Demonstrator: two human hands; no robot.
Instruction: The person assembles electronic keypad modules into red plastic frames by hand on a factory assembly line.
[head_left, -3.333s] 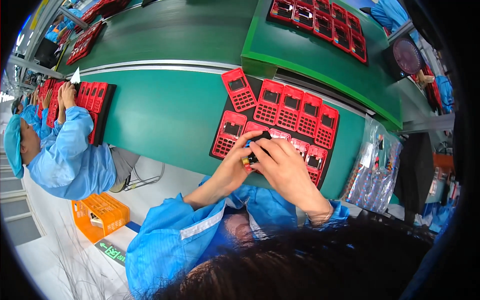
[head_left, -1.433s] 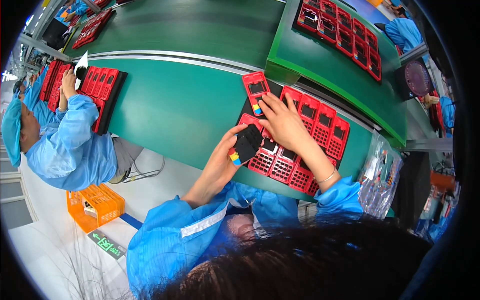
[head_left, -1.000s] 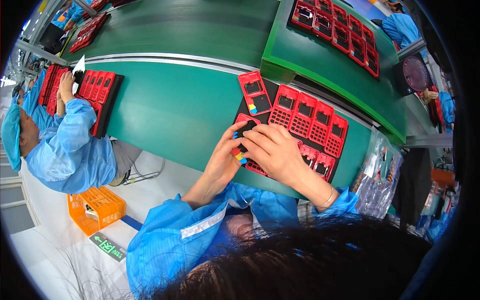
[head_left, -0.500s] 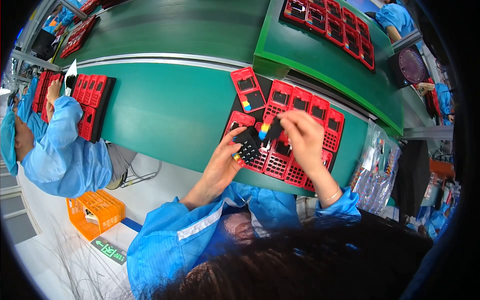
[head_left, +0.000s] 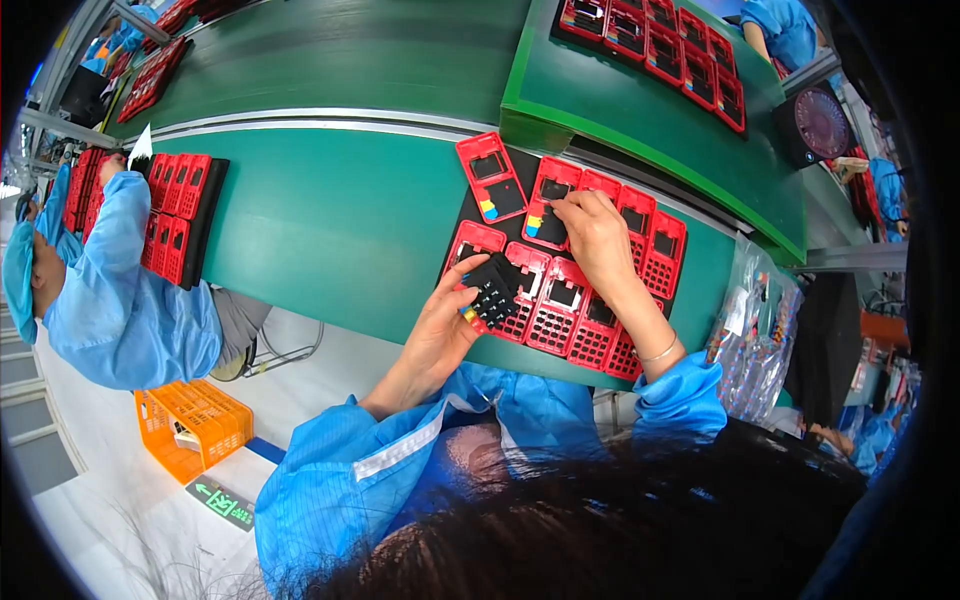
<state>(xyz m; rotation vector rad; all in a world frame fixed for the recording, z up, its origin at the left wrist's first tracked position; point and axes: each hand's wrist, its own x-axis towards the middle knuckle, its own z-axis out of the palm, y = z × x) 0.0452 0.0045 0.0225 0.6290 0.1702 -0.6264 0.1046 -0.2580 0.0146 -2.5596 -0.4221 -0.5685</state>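
Keypad piece (head_left: 549, 229), black with yellow and blue at its left end: located in the lower part of a red housing (head_left: 545, 204), in the far row of the group. Full seating cannot be determined.

Right hand (head_left: 600, 237): over that housing, fingers drawn together at the keypad piece's right side; whether they grip it cannot be told.

Left hand (head_left: 442, 325): near side of the group, fingers and thumb pinching a stack of black keypads (head_left: 493, 294), held tilted above the near row.

A tilted housing (head_left: 490, 178) at the far left corner has its black keypad in place. Other red housings in both rows show keyhole grids. All rest on a black tray (head_left: 524, 166) on the green worktop (head_left: 320, 215).

Right of the tray: a clear plastic bag (head_left: 756, 330) with contents. Far right: a raised green platform (head_left: 590, 105) carrying more red housings. Left: a co-worker (head_left: 145, 290) in blue beside another batch; an orange crate (head_left: 200, 430) stands on the floor.
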